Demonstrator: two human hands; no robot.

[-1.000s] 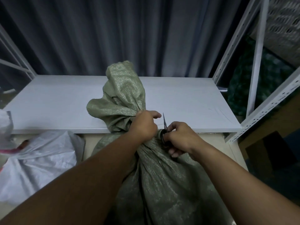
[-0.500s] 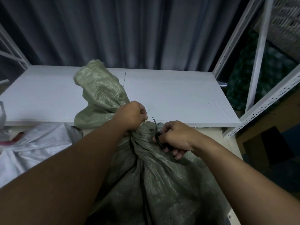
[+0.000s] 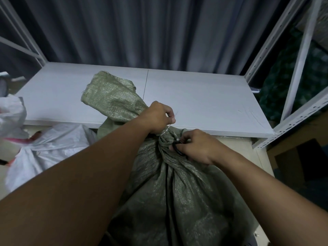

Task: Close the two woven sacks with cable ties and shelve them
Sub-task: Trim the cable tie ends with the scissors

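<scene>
A green woven sack (image 3: 177,196) stands in front of me against the white shelf board (image 3: 204,100). Its gathered neck is bound by a pale cable tie (image 3: 166,132), and the loose top flops left onto the board. My left hand (image 3: 158,118) pinches the tie's thin tail just above the neck. My right hand (image 3: 193,148) is closed on black-handled scissors (image 3: 177,145), held against the neck close to the tie. A white woven sack (image 3: 44,150) lies on the floor to the left, its neck partly out of view.
White metal shelf uprights (image 3: 300,55) rise at the right, with a perforated beam at the board's right corner. A grey curtain (image 3: 142,32) hangs behind the shelf. Dark green patterned material sits beyond the right frame.
The sack's loose top has tipped left and down onto the board. My left hand has shifted from gripping the neck to pinching the tie's tail. The scissors have dropped lower against the neck.
</scene>
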